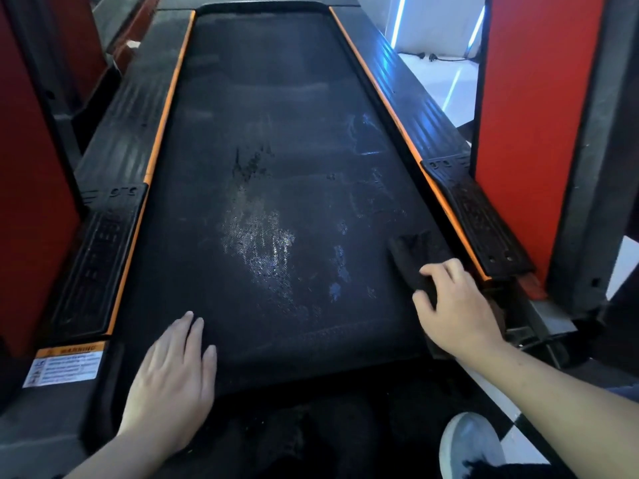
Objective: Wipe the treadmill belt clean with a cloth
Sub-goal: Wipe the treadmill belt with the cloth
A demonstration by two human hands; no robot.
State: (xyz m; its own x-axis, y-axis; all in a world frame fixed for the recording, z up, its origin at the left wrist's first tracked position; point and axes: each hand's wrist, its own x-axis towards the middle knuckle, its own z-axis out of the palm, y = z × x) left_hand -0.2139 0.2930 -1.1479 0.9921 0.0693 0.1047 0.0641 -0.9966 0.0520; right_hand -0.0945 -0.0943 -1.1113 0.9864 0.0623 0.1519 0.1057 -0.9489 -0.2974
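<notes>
A person crouched at the foot of a treadmill works on its long black textured rubber belt (pixel 269 108), seen from above. The right hand (pixel 453 305) grips a dark, crumpled cloth (pixel 411 252), fingers curled over its near end and pressing it onto the belt's right edge, just beside the thin orange trim strip (pixel 446 205). The left hand (pixel 173 378) lies flat on the near left part of the belt, fingers straight and close together, holding nothing and apparently bracing the body.

Glistening wet smears (pixel 262 243) spread across the middle of the belt, with smaller damp streaks (pixel 340 267) between them and the cloth. By the look of it the job is partly done: moisture has been laid over the central and right-hand stretch. The far end looks dull and dry, and so does the near left area around the resting hand. The wet film probably has to be worked off, and the left side and far end look yet to be wiped.

Black ribbed side rails (pixel 128 122) flank the belt. A white warning label (pixel 65 364) sits at the near left corner, red upright panels (pixel 529 115) rise at the sides, and a pale grey shoe (pixel 470 444) shows at lower right.
</notes>
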